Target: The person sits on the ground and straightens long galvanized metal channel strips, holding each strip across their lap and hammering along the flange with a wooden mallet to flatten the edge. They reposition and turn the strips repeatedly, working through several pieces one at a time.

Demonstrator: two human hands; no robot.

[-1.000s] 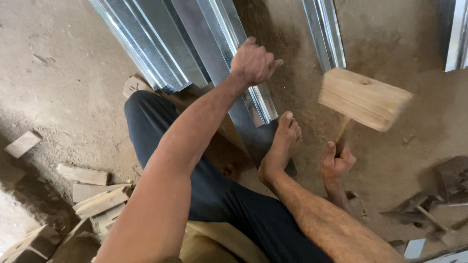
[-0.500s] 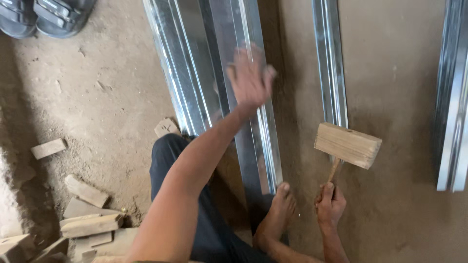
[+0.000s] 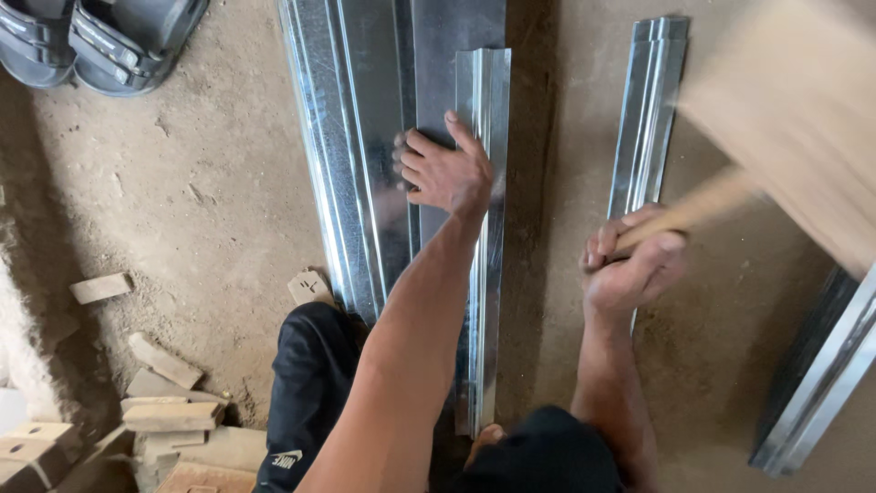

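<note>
At the bottom of the frame, the person's knees in dark trousers (image 3: 306, 393) frame the near end of a folded metal channel (image 3: 485, 274), which runs up the centre over wider galvanised sheets (image 3: 365, 137) lying on the dirt floor (image 3: 210, 210).

Right of centre, the right hand (image 3: 631, 265) is closed tight around the handle of a wooden mallet (image 3: 794, 119). The mallet head is raised into the upper right corner and blurred (its exact face angle cannot be read). The wrist is cocked and the forearm rises from the lower edge.

Above centre, the left hand (image 3: 445, 172) lies flat, fingers spread wide, pressing on the sheet just beside the channel's fold; the arm is extended almost straight.

To strike well, bring the mallet face down flat on the fold, well apart from the pressing fingers, and keep steady downward pressure so the channel does not shift.

A second narrow channel (image 3: 648, 110) lies to the right. Wood offcuts (image 3: 164, 402) sit at lower left; sandals (image 3: 100, 41) at upper left.
</note>
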